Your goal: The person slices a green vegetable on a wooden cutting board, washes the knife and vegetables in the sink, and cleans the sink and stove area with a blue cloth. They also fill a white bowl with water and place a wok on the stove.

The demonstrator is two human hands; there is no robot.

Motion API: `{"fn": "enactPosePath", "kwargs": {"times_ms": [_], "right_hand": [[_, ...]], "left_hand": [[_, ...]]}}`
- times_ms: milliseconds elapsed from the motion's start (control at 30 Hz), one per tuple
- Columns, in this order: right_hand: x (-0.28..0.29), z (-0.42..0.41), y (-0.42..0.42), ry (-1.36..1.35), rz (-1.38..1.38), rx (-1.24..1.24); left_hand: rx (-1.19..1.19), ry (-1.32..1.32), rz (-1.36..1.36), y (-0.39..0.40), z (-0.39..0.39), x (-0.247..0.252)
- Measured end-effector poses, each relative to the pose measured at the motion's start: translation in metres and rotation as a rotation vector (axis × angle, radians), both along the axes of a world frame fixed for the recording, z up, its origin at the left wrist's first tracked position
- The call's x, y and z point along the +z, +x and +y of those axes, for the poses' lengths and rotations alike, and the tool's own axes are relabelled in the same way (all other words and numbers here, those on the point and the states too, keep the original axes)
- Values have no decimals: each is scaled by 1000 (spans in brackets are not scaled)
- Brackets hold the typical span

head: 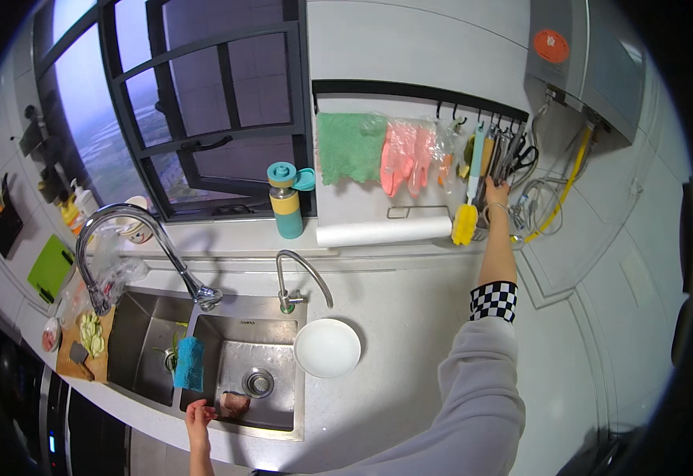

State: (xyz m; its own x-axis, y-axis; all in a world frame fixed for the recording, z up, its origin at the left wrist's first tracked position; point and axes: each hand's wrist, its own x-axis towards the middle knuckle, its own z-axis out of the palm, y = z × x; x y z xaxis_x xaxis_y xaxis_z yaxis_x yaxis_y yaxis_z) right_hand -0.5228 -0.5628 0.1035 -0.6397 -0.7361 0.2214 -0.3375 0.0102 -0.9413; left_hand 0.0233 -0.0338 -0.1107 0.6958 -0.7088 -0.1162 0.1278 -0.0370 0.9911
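Note:
My right hand [497,191] reaches up to the hanging utensils [501,156] at the right end of the black wall rail. Whether its fingers grip one of them is unclear. Black-handled scissors [525,157] hang just right of it, and a yellow sponge brush [465,224] with a pale handle hangs to its left. Over the near rim of the double steel sink is my left hand [201,412], empty, its fingers loosely curled and parted. Close to it, a piece of raw meat [234,404] lies in the right basin and a blue cloth [189,364] drapes over the divider.
A white bowl [327,348] stands right of the sink [302,410]. Two faucets [171,253] rise behind the basins. Sliced vegetables and a cleaver [79,354] lie on a wooden cutting board [67,368] at left. A bottle [287,205] and a white roll [385,231] are at the back.

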Motion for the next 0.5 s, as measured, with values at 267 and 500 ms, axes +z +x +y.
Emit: {"fn": "enactPosePath", "kwargs": {"times_ms": [267, 500], "right_hand": [[8, 37, -21, -172, 549, -137], [99, 78, -54, -645, 301, 269]], "left_hand": [[127, 186, -206, 77, 1, -22], [190, 606, -869, 165, -22, -50]]}}
